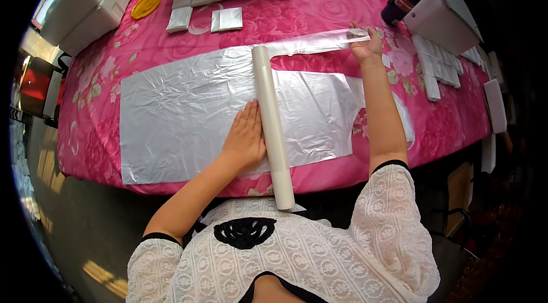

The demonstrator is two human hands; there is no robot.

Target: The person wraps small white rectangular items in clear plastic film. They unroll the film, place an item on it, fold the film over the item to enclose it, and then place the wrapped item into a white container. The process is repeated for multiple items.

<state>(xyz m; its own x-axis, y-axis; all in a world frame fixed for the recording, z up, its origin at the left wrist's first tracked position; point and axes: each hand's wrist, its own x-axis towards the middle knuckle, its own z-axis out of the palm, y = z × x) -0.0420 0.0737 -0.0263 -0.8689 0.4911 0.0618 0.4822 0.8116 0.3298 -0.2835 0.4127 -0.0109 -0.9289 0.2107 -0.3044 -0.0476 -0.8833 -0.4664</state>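
Silvery, thin, wrinkled plastic sheet (177, 120) spread across a round-edged table with a pink floral cloth (325, 3), from nine o'clock through centre toward three, running beneath a long, pale, cylindrical roll (274, 132) set roughly twelve to six. Left hand (244, 138) laid flat at the roll's nine o'clock side, fingers straight and together, grasping nothing; against the roll or just beside it. Right hand (366, 46) out at half past one, closed on the outer end of a narrow, translucent plastic strip (311, 44) drawn nearly straight from the roll's far end; exact finger placement hard to make out. Chief risk, as judged: stretching or tearing of the strip from a hard pull toward three. Also possible: slewing of the roll, for want of a firm grip. Near end overhanging the table edge at six, close to the white lace-patterned top (319, 240); liable to tip or shift from a bump. Creases likely to bunch under uneven pressure. Dark purple, black-lidded flask (395, 9) beyond the right hand, also at half past one: exposed to a wide swing.
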